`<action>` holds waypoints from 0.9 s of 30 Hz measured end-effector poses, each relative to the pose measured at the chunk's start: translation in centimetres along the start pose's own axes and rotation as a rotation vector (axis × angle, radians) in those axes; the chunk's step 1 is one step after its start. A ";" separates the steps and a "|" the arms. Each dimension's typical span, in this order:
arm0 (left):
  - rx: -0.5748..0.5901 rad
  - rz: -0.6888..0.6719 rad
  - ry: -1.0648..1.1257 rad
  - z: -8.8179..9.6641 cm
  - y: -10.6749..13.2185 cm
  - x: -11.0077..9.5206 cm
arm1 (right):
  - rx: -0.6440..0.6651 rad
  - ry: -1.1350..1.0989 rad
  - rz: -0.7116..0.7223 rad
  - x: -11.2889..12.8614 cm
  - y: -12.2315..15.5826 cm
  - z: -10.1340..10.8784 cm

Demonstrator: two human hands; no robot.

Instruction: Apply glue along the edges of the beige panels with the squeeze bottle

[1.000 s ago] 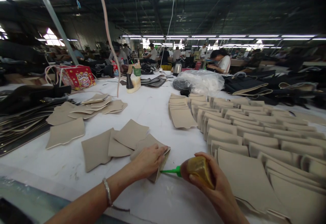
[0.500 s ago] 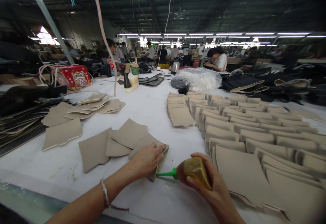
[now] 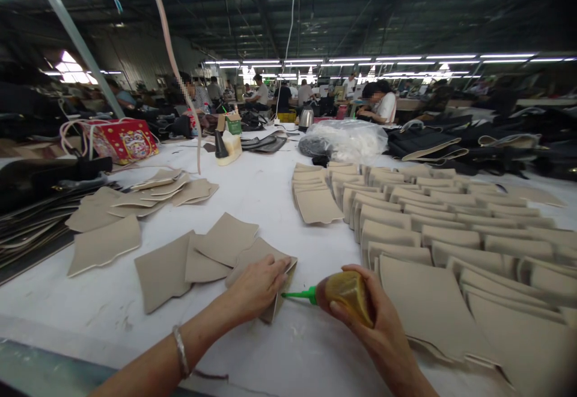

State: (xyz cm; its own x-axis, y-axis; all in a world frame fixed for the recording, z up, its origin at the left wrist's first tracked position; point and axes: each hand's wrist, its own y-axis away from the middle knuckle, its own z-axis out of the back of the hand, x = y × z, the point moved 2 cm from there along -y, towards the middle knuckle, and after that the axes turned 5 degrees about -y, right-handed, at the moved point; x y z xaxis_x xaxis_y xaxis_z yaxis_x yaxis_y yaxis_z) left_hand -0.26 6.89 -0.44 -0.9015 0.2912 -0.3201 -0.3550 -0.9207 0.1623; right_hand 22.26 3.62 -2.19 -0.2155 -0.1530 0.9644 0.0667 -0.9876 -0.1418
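Observation:
My left hand point(image 3: 258, 283) holds a beige leather-like piece point(image 3: 256, 252) by its right side, where a narrow darker edge shows beneath the fingers. Part of the piece is hidden under that hand. My right hand point(image 3: 383, 319) is wrapped round a squeeze bottle point(image 3: 345, 296) of amber liquid, tilted on its side. The bottle's green nozzle point(image 3: 300, 294) points left, its tip at the edge of the piece. Several flat beige pieces point(image 3: 164, 267) lie overlapping just left of my left hand.
Rows of overlapping beige pieces point(image 3: 419, 283) cover the right of the white table point(image 3: 252, 192). Another beige pile point(image 3: 153, 195) lies at left, near stacked dark sheets point(image 3: 31, 228). Farther back are a red bag point(image 3: 124, 139), clear plastic point(image 3: 345, 138) and a hanging hose point(image 3: 174, 66).
The bottle's nozzle tip has moved slightly up along the edge of the piece. My left hand keeps its place on the piece. The whole view has shifted a little.

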 end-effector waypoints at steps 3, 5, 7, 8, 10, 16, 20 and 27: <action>0.004 0.000 0.004 0.0 0.0 0.0 | 0.053 -0.095 -0.046 0.6 0.6 -0.7; 0.001 -0.004 0.012 -0.1 0.1 0.1 | 0.060 -0.139 -0.072 0.8 0.8 -0.8; -0.003 -0.007 0.014 -0.2 0.0 0.1 | 0.039 -0.129 -0.082 0.6 0.4 -0.6; -0.004 -0.008 0.012 -0.2 0.0 0.2 | 0.021 -0.110 -0.079 0.5 0.0 -0.3; -0.005 -0.015 0.011 -0.3 0.0 0.2 | -0.023 -0.063 -0.058 0.2 -0.9 0.3; -0.011 -0.035 0.030 -0.2 -0.3 0.1 | -0.024 -0.019 0.005 0.0 -2.2 1.1; -0.012 -0.043 0.052 -0.2 -0.4 0.2 | 0.093 -0.040 0.009 0.1 -2.4 0.8; 0.000 -0.052 0.068 -0.1 -0.5 0.1 | -0.045 0.041 0.066 0.3 -3.6 1.3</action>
State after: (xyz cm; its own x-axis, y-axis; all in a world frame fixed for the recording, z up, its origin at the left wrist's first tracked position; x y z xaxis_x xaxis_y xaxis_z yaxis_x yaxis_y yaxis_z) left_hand -0.16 7.39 -0.68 -0.8631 0.3204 -0.3905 -0.4010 -0.9047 0.1440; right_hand 23.19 7.20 -1.13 -0.2520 -0.2181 0.9428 0.0383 -0.9758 -0.2155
